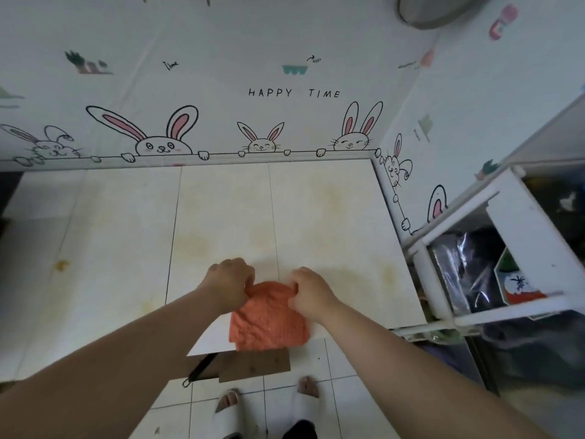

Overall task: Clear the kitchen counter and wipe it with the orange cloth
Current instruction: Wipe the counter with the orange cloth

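Both hands meet at the near edge of the counter (221, 210), each gripping the top edge of the cloth (269, 318). The left hand (229, 280) has its fingers curled over the cloth's upper left corner, and the right hand (308, 288) pinches the upper right corner in the same way, so the fabric bunches a little between them. The cloth's lower part reaches past the counter's front edge (whether it lies flat on the tile or is lifted slightly cannot be told). The counter is pale tile with dark joints and faint yellowish marks, plus a small orange-brown stain (61, 265) far to the left. Behind it the wall (285, 42) carries rabbit drawings and the words HAPPY TIME. A white shelf (519, 213) stands just beside the counter's right end, with bags inside. Below the counter's edge a dark handle (199, 369) and a brown board (256, 365) show, and two feet in white slippers (228, 410) stand on the floor.
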Demonstrator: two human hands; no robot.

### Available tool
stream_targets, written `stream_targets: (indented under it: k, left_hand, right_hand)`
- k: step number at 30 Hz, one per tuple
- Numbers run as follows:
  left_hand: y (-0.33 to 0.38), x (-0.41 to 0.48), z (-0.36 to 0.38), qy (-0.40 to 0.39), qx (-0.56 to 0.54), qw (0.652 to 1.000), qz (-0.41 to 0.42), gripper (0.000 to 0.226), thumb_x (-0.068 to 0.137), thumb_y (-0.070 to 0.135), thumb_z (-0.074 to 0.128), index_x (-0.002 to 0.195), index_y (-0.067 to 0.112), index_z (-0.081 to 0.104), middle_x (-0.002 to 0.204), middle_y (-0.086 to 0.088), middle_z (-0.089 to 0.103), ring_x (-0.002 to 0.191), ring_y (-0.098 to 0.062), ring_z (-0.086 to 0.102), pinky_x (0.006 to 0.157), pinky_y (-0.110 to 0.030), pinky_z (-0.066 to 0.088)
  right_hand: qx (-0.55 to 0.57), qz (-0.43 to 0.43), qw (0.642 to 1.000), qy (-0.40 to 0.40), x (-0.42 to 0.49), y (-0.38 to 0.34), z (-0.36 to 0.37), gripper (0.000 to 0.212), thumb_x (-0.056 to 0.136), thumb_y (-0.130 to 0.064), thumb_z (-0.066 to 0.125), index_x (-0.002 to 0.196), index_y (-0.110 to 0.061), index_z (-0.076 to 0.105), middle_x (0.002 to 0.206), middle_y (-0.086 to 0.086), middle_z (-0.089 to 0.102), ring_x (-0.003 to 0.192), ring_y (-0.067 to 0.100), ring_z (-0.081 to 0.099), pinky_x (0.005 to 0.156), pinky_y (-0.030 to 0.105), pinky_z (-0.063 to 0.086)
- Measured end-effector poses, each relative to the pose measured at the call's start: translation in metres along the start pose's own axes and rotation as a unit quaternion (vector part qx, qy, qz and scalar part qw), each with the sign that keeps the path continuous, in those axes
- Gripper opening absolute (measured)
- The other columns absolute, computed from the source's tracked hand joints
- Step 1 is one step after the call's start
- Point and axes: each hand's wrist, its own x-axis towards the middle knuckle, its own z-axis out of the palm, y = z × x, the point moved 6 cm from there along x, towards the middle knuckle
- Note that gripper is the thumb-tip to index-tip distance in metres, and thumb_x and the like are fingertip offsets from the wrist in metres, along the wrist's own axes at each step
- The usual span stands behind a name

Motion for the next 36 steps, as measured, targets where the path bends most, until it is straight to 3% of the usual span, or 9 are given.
stream_targets:
  k: [2, 4, 11, 15, 19, 22, 27, 31, 36]
  left_hand:
    - [0.003, 0.005, -0.011, 0.006, -0.112, 0.993, -0.024, 0.008, 0.078, 0.021, 0.058, 0.077, 0.022, 0.05, 0.077, 0.004, 0.055, 0.071, -0.017, 0.053, 0.06, -0.025, 0.04]
    - [0.008, 0.013, -0.023, 0.024, -0.21, 0.977, -0.042, 0.01, 0.08, 0.017, 0.06, 0.085, 0.019, 0.051, 0.077, 0.002, 0.059, 0.065, -0.015, 0.052, 0.054, -0.024, 0.039]
    - [0.056, 0.056, -0.049, 0.069, -0.347, 0.935, -0.019, 0.034, 0.085, 0.017, 0.061, 0.117, 0.023, 0.052, 0.105, -0.006, 0.059, 0.093, -0.028, 0.062, 0.085, -0.044, 0.055]
    - [0.098, 0.083, -0.067, 0.114, -0.372, 0.921, 0.02, 0.043, 0.087, 0.013, 0.058, 0.128, 0.023, 0.046, 0.118, -0.005, 0.058, 0.094, -0.024, 0.062, 0.085, -0.035, 0.053]
    - [0.121, 0.105, -0.065, 0.124, -0.24, 0.963, 0.004, 0.052, 0.09, 0.018, 0.054, 0.138, 0.019, 0.036, 0.141, -0.008, 0.038, 0.122, -0.026, 0.048, 0.096, -0.034, 0.042]
    - [0.143, 0.111, -0.051, 0.101, -0.11, 0.988, 0.038, 0.05, 0.091, 0.023, 0.049, 0.14, 0.018, 0.036, 0.148, -0.005, 0.03, 0.133, -0.025, 0.033, 0.107, -0.033, 0.032]
    - [0.163, 0.123, -0.006, 0.038, 0.145, 0.981, 0.123, 0.068, 0.095, 0.042, 0.036, 0.149, 0.024, 0.0, 0.159, 0.001, -0.008, 0.146, -0.021, -0.007, 0.117, -0.048, 0.005]
    - [0.155, 0.14, 0.02, 0.015, 0.169, 0.979, 0.116, 0.071, 0.095, 0.048, 0.033, 0.149, 0.025, -0.007, 0.159, -0.001, -0.014, 0.146, -0.023, -0.011, 0.114, -0.057, 0.001]
    - [0.16, 0.179, 0.01, 0.054, 0.157, 0.978, 0.127, 0.061, 0.096, 0.047, 0.02, 0.148, 0.031, -0.007, 0.159, 0.004, -0.014, 0.146, -0.019, -0.009, 0.113, -0.059, -0.003]
  right_hand:
    - [0.145, 0.059, 0.987, 0.044, 0.0, 0.015, -0.016, 0.027, 0.076, -0.002, 0.057, 0.067, -0.024, 0.043, 0.072, -0.006, 0.048, 0.07, 0.015, 0.047, 0.055, 0.021, 0.034]
    - [0.212, 0.092, 0.969, 0.092, 0.0, 0.03, -0.035, 0.019, 0.081, -0.003, 0.055, 0.08, -0.021, 0.05, 0.077, -0.005, 0.053, 0.071, 0.012, 0.049, 0.056, 0.02, 0.036]
    - [0.217, 0.097, 0.937, 0.257, 0.005, 0.069, -0.107, 0.029, 0.089, 0.0, 0.052, 0.115, -0.013, 0.054, 0.094, 0.003, 0.059, 0.084, 0.019, 0.056, 0.069, 0.021, 0.037]
    - [0.147, 0.123, 0.923, 0.333, 0.012, 0.093, -0.151, 0.031, 0.092, -0.004, 0.053, 0.122, -0.01, 0.053, 0.105, 0.011, 0.063, 0.096, 0.028, 0.06, 0.073, 0.024, 0.039]
    - [0.022, 0.17, 0.939, 0.299, 0.027, 0.115, -0.165, 0.049, 0.092, -0.012, 0.056, 0.138, -0.008, 0.039, 0.139, 0.019, 0.04, 0.124, 0.035, 0.045, 0.101, 0.04, 0.04]
    - [-0.064, 0.144, 0.964, 0.216, 0.036, 0.12, -0.151, 0.043, 0.095, -0.011, 0.048, 0.137, -0.005, 0.043, 0.151, 0.014, 0.031, 0.136, 0.03, 0.034, 0.11, 0.036, 0.031]
    - [-0.036, 0.087, 0.99, 0.109, 0.055, 0.121, -0.115, 0.054, 0.099, -0.017, 0.041, 0.15, -0.009, 0.024, 0.161, 0.012, 0.006, 0.147, 0.026, 0.013, 0.118, 0.03, 0.017]
    - [-0.107, 0.129, 0.985, 0.052, 0.063, 0.136, -0.086, 0.071, 0.095, -0.045, 0.029, 0.151, -0.006, 0.011, 0.159, 0.02, -0.007, 0.147, 0.033, -0.002, 0.119, 0.039, 0.009]
    - [-0.114, 0.159, 0.975, 0.104, 0.095, 0.146, -0.103, 0.07, 0.1, -0.033, 0.037, 0.152, -0.006, 0.0, 0.158, 0.017, -0.016, 0.146, 0.031, -0.013, 0.118, 0.042, -0.005]
